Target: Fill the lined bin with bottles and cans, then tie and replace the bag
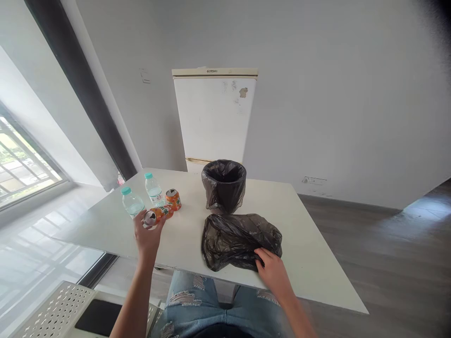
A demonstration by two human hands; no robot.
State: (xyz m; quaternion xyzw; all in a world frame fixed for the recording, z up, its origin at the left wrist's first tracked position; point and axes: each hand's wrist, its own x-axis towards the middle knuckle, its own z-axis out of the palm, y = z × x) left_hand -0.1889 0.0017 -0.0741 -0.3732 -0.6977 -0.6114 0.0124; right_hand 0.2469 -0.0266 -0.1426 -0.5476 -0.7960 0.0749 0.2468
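Note:
My left hand [148, 232] has its fingers around an orange soda can [161, 214], which lies tilted with its opened top toward me. Just behind it a second orange can [174, 199] stands upright. Two clear plastic bottles with teal caps are beside the cans, the nearer bottle [133, 203] close to my left fingers and the farther bottle [153, 188] behind. My right hand [274, 271] pinches the right edge of a black plastic bag [239, 240] spread flat on the table, its fingertips partly in the folds.
A bin [224, 190] lined with a black bag stands on the white table [299, 263] behind the flat bag. Beyond the table is a white fridge [214, 117] by the wall. A perforated chair [56, 310] is at lower left.

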